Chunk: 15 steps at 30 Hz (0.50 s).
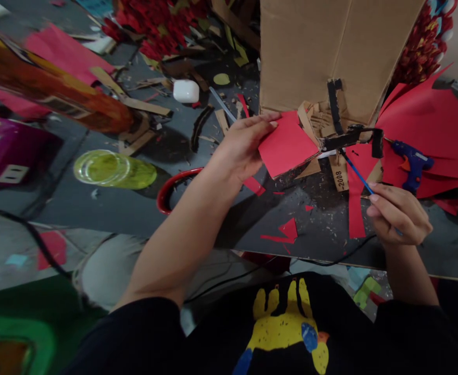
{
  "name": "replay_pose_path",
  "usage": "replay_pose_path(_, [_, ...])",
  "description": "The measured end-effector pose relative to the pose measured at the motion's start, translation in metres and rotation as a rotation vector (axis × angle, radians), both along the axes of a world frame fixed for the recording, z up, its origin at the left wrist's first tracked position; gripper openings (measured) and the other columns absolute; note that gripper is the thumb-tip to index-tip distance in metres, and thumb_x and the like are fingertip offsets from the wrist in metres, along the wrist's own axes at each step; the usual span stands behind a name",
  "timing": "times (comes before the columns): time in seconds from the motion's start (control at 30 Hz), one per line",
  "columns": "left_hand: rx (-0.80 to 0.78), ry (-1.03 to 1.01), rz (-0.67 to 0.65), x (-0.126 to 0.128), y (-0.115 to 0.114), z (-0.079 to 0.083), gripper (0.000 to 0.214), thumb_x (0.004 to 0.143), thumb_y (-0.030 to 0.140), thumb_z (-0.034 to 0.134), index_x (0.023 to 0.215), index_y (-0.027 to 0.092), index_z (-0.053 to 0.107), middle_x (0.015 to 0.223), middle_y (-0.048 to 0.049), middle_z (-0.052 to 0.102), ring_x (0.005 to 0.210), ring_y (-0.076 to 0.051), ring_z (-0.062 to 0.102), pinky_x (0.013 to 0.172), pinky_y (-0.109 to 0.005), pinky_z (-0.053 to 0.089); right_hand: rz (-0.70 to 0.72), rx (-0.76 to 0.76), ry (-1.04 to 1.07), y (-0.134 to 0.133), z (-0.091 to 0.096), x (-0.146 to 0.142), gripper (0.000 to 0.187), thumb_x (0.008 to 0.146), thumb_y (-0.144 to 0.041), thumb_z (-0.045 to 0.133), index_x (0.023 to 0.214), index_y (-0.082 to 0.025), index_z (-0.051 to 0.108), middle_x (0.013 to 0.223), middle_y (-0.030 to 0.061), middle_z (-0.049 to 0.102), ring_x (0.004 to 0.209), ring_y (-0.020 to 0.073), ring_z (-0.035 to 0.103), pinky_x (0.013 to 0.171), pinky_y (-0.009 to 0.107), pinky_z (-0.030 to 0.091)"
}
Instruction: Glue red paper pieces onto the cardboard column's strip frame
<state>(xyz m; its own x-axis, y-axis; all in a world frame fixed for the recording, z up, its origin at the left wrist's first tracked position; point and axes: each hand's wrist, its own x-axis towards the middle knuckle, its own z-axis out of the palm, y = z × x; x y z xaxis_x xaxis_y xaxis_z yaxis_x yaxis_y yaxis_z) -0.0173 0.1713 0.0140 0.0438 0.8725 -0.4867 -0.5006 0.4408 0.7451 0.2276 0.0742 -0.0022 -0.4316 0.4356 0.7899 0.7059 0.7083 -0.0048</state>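
Observation:
My left hand (244, 143) grips a piece covered in red paper (289, 146) by its left edge, fingers over the top. From its far side stick out bare cardboard strips and black-painted cardboard strips (340, 140). My right hand (401, 213) pinches a thin blue paintbrush (357, 171). The dark tip of the brush is at the lower edge of the black strips; whether it touches them I cannot tell. Beneath lie a red paper strip (356, 216) and a cardboard scrap (339, 174) with printed digits.
A cardboard box (318, 52) stands behind the work. To the right, a blue glue gun (416, 164) lies on red paper sheets (440, 130). On the left are a yellow-green jar (115, 169), a red-rimmed dish (166, 195), a large orange bottle (68, 96) and a purple box (12, 151).

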Motion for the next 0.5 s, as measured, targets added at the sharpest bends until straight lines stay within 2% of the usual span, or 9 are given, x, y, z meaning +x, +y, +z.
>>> replay_pose_path(0.13, [-0.025, -0.012, 0.026, -0.0003, 0.0008, -0.0007, 0.029, 0.085, 0.001, 0.046, 0.101, 0.016, 0.064, 0.069, 0.0006, 0.072, 0.064, -0.009, 0.064, 0.063, -0.017, 0.055, 0.006, 0.031, 0.019, 0.0025, -0.003, 0.0004, 0.013, 0.087, -0.017, 0.058, 0.099, -0.021, 0.061, 0.097, 0.0023, 0.071, 0.086, 0.014, 0.069, 0.072, 0.025, 0.059])
replay_pose_path(0.33, [-0.018, -0.041, 0.039, -0.0008, 0.0002, 0.0009, 0.032, 0.084, -0.002, 0.046, 0.111, 0.008, 0.061, 0.067, -0.0012, 0.072, 0.063, -0.01, 0.063, 0.064, -0.02, 0.055, 0.051, 0.151, 0.111, 0.0045, -0.0043, 0.0047, 0.016, 0.089, -0.022, 0.054, 0.104, -0.019, 0.062, 0.089, 0.0024, 0.071, 0.078, 0.0151, 0.069, 0.065, 0.026, 0.058])
replay_pose_path(0.5, [0.0, -0.042, 0.01, -0.002, 0.0008, 0.0, 0.024, 0.085, -0.001, 0.045, 0.091, 0.012, 0.065, 0.066, -0.0006, 0.069, 0.061, -0.009, 0.06, 0.064, -0.019, 0.054, 0.043, 0.186, 0.123, 0.004, -0.0059, 0.0086, 0.019, 0.09, -0.029, 0.055, 0.106, -0.021, 0.061, 0.086, 0.0012, 0.069, 0.073, 0.0153, 0.068, 0.062, 0.028, 0.057])
